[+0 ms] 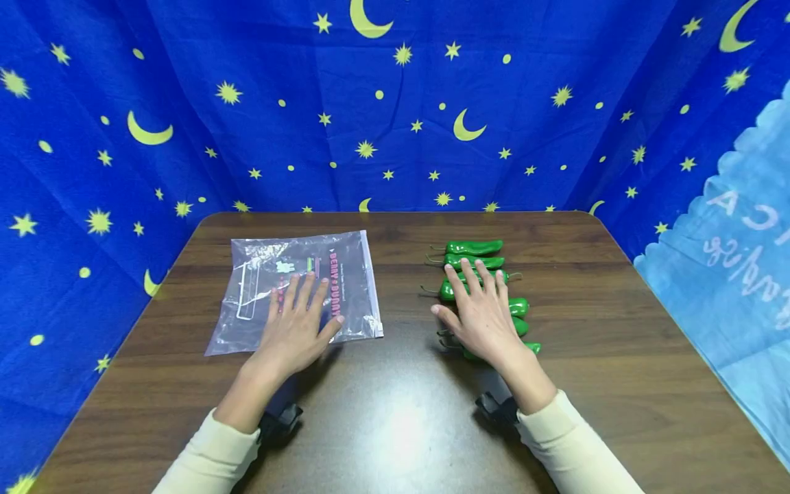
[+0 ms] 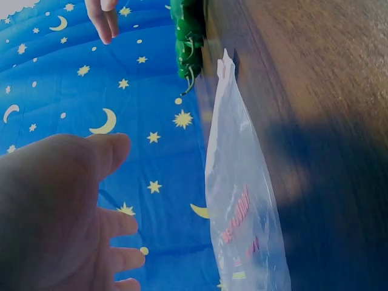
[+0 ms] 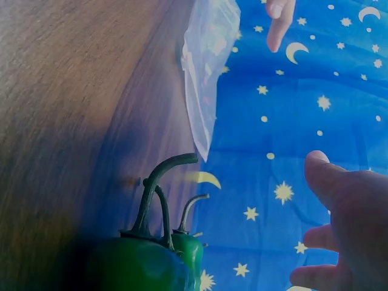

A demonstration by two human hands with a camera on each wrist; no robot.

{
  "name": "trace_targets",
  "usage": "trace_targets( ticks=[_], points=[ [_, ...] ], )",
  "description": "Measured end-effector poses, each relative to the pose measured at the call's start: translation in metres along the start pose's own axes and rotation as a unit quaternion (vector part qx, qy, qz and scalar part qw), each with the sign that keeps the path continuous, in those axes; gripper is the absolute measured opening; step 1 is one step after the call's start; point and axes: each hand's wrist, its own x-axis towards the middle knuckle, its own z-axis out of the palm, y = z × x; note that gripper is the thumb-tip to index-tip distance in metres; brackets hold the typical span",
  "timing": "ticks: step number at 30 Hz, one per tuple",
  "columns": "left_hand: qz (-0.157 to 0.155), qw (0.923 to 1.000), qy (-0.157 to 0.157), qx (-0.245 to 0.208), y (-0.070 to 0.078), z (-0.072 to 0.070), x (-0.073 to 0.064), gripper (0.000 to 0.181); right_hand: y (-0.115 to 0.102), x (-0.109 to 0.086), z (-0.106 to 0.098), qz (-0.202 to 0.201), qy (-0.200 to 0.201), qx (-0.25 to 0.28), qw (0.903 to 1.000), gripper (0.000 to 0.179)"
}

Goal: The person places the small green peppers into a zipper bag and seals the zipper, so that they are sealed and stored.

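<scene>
A clear plastic zip bag [image 1: 352, 274] with pink lettering lies flat on the left half of the table, its slider edge facing right. My left hand [image 1: 295, 333] is spread above the bag, palm down, fingers straight and holding nothing; the left wrist view shows a gap between hand and bag [image 2: 242, 182]. On the right, several green peppers [image 1: 474, 247] with thin stems lie in a column. Over them hovers my right hand [image 1: 484, 319], fingers spread, hiding parts of the middle ones. In the right wrist view the nearest pepper [image 3: 136, 264] sits below that hand.
The brown wooden table [image 1: 395, 384] has a bright glare spot near its front. A blue curtain [image 1: 395, 137] with yellow moons and stars hangs behind and at both sides. A light blue cloth [image 1: 728, 274] with white lettering hangs at the right. Dark wrist mounts [image 1: 280, 422] sit under both wrists.
</scene>
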Motion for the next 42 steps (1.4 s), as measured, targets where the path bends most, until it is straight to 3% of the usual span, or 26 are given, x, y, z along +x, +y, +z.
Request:
trace_targets(
  ticks=[12, 27, 34, 42],
  points=[
    [-0.001, 1.0, -0.006, 0.008, -0.002, -0.006, 0.007, 0.072, -0.011, 0.014, 0.003, -0.012, -0.011, 0.001, 0.9999, 0.071],
    [0.009, 0.9998, -0.017, -0.004, -0.002, -0.005, 0.027, 0.073, -0.027, 0.045, 0.013, -0.052, -0.03, -0.021, 0.9979, 0.07],
    [0.026, 0.9992, -0.029, -0.012, -0.006, -0.005, 0.036, 0.073, -0.039, 0.062, 0.017, -0.063, -0.066, -0.012, 0.9958, 0.072],
    [0.023, 0.9985, -0.046, -0.018, -0.012, -0.004, 0.046, 0.074, -0.042, 0.08, 0.025, -0.083, -0.124, 0.027, 0.9885, 0.076]
  ],
)
